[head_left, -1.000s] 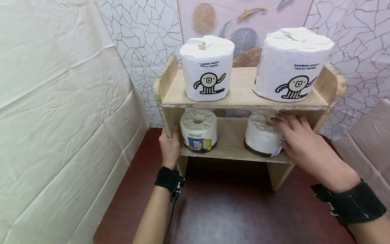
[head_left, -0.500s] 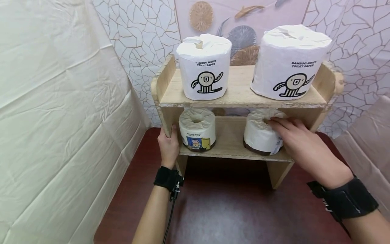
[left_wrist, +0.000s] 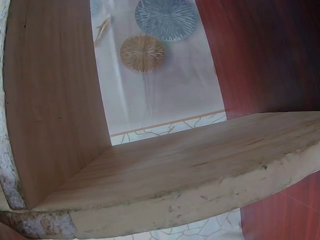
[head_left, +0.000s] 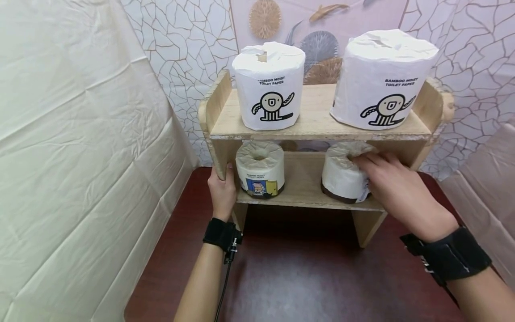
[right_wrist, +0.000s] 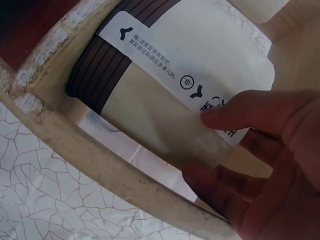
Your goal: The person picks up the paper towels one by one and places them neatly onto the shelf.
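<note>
A two-tier wooden shelf stands on a dark red table. My left hand grips its left side panel, with the fingers mostly hidden behind the wood. At the right of the lower tier is a wrapped toilet paper roll with a brown base band. My right hand holds this roll from its right side, fingertips near the centre hole. The right wrist view shows the thumb on the white label and the other fingers round the roll's far side. Another wrapped roll stands upright at the lower left.
Two larger white toilet paper rolls, one left and one right, stand on the upper tier. A pale cloth hangs at the left, and a crack-patterned wall covering is behind. The table extends in front.
My right hand has moved slightly left and closed further over the lower right roll, covering more of its label. The left hand keeps its grip on the side panel.
</note>
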Available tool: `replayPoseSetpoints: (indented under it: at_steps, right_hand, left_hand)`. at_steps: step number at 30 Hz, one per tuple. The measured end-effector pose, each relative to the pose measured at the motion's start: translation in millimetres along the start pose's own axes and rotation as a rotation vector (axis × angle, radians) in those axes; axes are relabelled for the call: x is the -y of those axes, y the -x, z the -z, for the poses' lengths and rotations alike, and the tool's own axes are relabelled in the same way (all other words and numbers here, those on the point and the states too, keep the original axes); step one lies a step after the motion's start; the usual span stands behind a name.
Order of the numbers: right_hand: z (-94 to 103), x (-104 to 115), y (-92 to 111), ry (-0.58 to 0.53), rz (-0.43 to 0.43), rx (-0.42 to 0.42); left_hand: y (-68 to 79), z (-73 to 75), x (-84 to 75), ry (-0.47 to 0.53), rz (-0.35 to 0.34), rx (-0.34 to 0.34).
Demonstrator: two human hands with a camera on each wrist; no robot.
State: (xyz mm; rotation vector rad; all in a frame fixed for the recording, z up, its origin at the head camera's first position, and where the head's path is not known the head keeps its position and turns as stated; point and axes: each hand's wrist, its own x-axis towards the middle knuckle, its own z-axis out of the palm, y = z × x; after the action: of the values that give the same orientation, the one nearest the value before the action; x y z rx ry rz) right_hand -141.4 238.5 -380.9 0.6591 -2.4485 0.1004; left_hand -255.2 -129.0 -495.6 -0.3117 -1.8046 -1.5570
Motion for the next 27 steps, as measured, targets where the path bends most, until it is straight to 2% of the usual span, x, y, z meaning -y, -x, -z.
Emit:
replayPoseSetpoints:
  at_steps: [9,22,27]
  right_hand:
    - [-1.2,-6.0,-3.0,-0.113,-0.070,0.041]
    - [2.7,-5.6,-7.7,-0.120,-0.046,0.052]
    - [9.2,-4.9,-12.1,-0.076,-0.047,0.032]
  left_hand:
    - [0.5,-2.3,-0.1,-0.001,0.019,-0.014]
    - [0.4,2.4,0.9,-0.027,-0.039,-0.007]
    - [-0.9,1.2,0.5,-0.026,-0.019,0.002]
